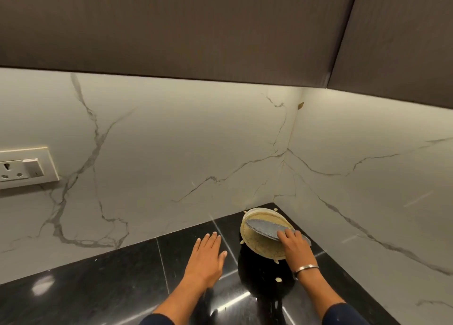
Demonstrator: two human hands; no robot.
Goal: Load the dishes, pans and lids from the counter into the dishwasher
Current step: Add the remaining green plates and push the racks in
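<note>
A round beige plate (259, 241) lies in the far right corner of the black counter (122, 280), tilted with its near edge raised. On top of it sits a smaller grey-blue speckled plate (263, 227), also tilted. My right hand (295, 243) grips the near right edge of both plates, fingers curled over the grey one. My left hand (207, 256) rests flat on the counter just left of the plates, fingers straight and holding nothing. The dishwasher is out of view.
White marble walls (171, 153) meet in a corner right behind the plates. A dark wall cabinet (196, 30) hangs overhead. A socket and switch plate (24, 167) is on the left wall. A few small pale crumbs (278, 279) lie on the counter.
</note>
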